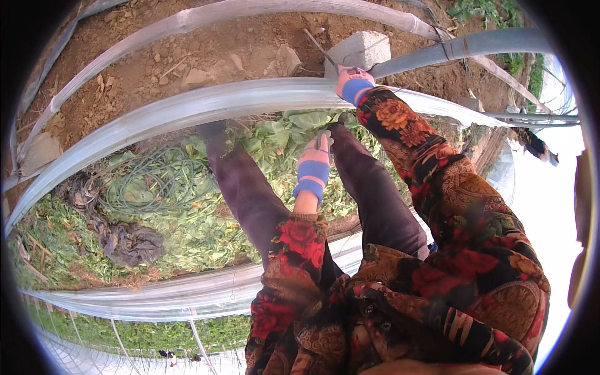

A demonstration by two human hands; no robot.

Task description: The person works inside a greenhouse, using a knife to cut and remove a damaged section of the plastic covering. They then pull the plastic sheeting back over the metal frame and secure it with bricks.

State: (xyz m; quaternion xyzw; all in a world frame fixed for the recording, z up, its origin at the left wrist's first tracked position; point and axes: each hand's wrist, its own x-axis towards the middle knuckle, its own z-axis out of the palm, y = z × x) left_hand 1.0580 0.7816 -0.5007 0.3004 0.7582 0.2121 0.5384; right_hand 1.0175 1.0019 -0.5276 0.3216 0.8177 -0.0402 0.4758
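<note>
My right hand (355, 82), in a pink and blue striped knit glove, reaches far forward over the clear plastic film (250, 95). Its fingers are closed round the lower end of a thin dark stick (320, 45), right beside a pale concrete block (359, 52). Between my legs hangs my left hand (315, 156), gloved the same way. Its fingers point forward, seemingly stretched out, and nothing shows in them. Beneath it lie cut green leaves (281, 139); whether the fingertips touch them I cannot tell.
A bamboo hoop (187, 22) arcs over bare brown soil (219, 47) ahead. From the block a grey pipe (469, 47) runs right. To my left lie a coiled green hose (153, 184) and crumpled dark plastic (134, 242). More plastic film (156, 306) stretches behind my legs.
</note>
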